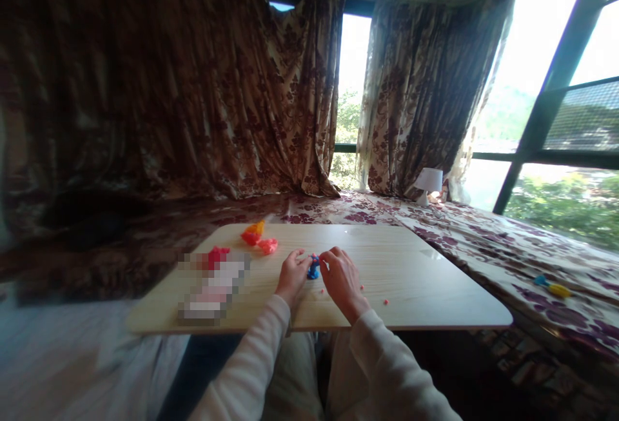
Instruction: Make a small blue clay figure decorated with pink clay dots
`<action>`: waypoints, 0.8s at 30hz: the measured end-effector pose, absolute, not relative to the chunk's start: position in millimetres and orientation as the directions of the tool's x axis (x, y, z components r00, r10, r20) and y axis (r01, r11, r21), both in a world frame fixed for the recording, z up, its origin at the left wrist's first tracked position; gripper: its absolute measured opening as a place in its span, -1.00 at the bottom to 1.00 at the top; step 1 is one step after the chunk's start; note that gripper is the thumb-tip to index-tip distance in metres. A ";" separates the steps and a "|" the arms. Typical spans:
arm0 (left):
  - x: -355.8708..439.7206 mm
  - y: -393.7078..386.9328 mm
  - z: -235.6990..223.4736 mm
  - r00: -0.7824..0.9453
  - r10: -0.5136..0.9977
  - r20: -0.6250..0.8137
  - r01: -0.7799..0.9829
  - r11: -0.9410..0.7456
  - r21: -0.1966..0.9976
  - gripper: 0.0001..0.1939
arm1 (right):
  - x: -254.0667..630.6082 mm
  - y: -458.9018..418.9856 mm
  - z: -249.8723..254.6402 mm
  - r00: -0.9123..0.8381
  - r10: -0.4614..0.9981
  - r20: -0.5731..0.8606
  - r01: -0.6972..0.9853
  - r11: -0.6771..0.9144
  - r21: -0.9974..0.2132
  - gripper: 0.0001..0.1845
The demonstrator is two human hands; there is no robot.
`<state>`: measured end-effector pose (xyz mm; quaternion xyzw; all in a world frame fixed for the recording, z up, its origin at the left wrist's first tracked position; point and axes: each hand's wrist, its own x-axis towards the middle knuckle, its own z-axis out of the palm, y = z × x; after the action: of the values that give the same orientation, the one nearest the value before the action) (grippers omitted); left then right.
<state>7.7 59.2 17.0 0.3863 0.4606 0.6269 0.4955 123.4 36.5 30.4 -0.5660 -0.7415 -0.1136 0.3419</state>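
Observation:
A small blue figure (313, 271), which looks like modelling clay, stands on the table between my hands with tiny pink-red bits at its top. My left hand (291, 275) grips its left side with thumb and fingers. At its upper right, my right hand (342, 277) is closed in a pinch, and whatever its fingertips hold is too small to make out. Close by lie little pink-red balls: one ball (322, 291) between the hands, another ball (362, 287) beside the right hand, and a third ball (385, 302) farther right.
The pale wooden table (425, 279) spans my lap. On its left are crumpled orange and red pieces (252, 234), a coral piece (268, 246), a dark red piece (218, 256) and a blurred-out flat item (215, 292). Beyond stand a white lamp (428, 180) and floral curtains (271, 98).

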 end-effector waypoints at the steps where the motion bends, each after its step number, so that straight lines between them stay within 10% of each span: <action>1: 7.6 59.3 17.0 -0.211 0.977 0.029 -0.263 -0.086 0.961 -0.55 | 123.5 36.1 30.5 -0.124 0.766 0.630 0.920 0.327 -0.217 -0.81; 24: 7.4 61.6 13.2 -0.213 0.975 0.067 -0.226 -0.115 0.967 -0.66 | 111.9 12.5 21.3 -0.157 0.797 0.584 0.923 0.328 -0.201 -0.56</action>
<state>7.4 61.6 13.2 0.4056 0.4618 0.6271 0.4786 111.9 12.5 21.3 -0.5704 -0.7536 -0.1019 0.3103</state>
